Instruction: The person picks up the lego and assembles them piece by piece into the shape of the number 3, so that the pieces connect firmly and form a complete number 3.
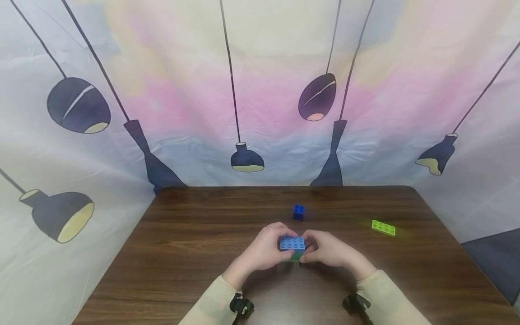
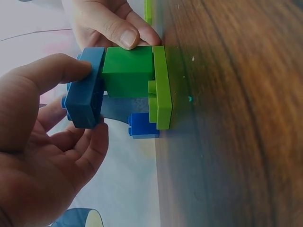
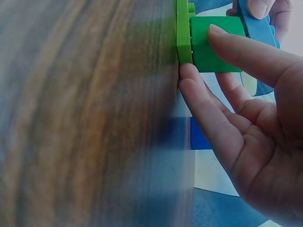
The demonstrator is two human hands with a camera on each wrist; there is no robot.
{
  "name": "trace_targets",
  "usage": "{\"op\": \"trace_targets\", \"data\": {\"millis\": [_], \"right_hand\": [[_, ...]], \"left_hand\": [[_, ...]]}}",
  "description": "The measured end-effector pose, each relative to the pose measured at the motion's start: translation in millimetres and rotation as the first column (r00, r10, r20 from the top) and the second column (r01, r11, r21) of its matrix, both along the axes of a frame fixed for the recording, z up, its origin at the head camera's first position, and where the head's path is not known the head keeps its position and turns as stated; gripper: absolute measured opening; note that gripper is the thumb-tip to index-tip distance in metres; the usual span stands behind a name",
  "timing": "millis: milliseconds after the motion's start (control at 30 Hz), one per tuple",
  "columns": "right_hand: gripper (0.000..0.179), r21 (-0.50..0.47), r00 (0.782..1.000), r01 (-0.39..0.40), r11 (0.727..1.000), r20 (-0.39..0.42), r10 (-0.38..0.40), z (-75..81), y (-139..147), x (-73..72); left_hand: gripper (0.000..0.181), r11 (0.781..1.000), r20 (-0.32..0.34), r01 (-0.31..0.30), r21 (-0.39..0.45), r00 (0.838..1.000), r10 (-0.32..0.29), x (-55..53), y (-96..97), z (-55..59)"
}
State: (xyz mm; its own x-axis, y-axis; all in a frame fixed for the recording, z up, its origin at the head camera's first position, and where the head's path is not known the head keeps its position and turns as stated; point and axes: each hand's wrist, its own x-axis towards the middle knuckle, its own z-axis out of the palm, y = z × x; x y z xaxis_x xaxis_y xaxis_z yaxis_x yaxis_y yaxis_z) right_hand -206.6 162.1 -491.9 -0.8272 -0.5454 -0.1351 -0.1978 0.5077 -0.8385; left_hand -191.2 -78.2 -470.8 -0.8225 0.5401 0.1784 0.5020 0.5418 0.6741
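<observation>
Between thumb and fingers my left hand [image 1: 266, 248] pinches a medium-blue toy building brick [image 1: 291, 243], studs facing up. Beneath one end of it is a green building brick [image 2: 128, 71], and the blue brick looks slightly tilted against it. The green brick sits on one end of a lime-green flat brick [image 2: 163, 90], whose studs show beside it; this flat brick is at the tabletop. My right hand [image 1: 328, 250] grips the green brick, its thumb pressed to one side and its fingers behind, partly hidden. One right fingertip is by the lime-green flat brick's end.
A small dark-blue brick [image 1: 298, 212] stands on the brown wooden table [image 1: 195, 225] beyond the hands. Farther right lies another lime-green flat brick [image 1: 383, 228]. A cloth [image 1: 183, 90] printed with lamps hangs behind the table's far edge.
</observation>
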Motion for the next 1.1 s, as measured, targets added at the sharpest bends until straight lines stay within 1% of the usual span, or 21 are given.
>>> {"op": "trace_targets", "data": {"millis": [133, 433, 533, 933, 1100], "right_hand": [[0.033, 0.011, 1.000, 0.006, 1.000, -0.010, -0.006, 0.4, -0.4, -0.5], [0.032, 0.026, 1.000, 0.003, 1.000, -0.019, -0.002, -0.1, -2.0, 0.5], [0.032, 0.017, 1.000, 0.002, 1.000, -0.020, -0.002, -0.4, -0.9, 0.0], [0.030, 0.013, 1.000, 0.008, 1.000, -0.020, -0.008, -0.4, -0.5, 0.8], [0.030, 0.013, 1.000, 0.005, 1.000, -0.018, -0.005, -1.2, 0.5, -0.5]], "left_hand": [[0.032, 1.000, 0.002, 0.016, 0.016, 1.000, -0.016, -0.9, -0.8, -1.1], [0.032, 1.000, 0.000, 0.025, 0.009, 1.000, -0.025, 0.0, -1.1, -4.9], [0.032, 1.000, -0.004, 0.022, 0.000, 1.000, -0.022, -0.5, -0.2, -4.8], [0.033, 1.000, 0.014, 0.015, -0.021, 1.000, -0.015, -0.7, 0.6, -4.2], [0.034, 0.999, 0.016, 0.017, -0.047, 1.000, -0.016, -0.8, 1.6, -3.1]]}}
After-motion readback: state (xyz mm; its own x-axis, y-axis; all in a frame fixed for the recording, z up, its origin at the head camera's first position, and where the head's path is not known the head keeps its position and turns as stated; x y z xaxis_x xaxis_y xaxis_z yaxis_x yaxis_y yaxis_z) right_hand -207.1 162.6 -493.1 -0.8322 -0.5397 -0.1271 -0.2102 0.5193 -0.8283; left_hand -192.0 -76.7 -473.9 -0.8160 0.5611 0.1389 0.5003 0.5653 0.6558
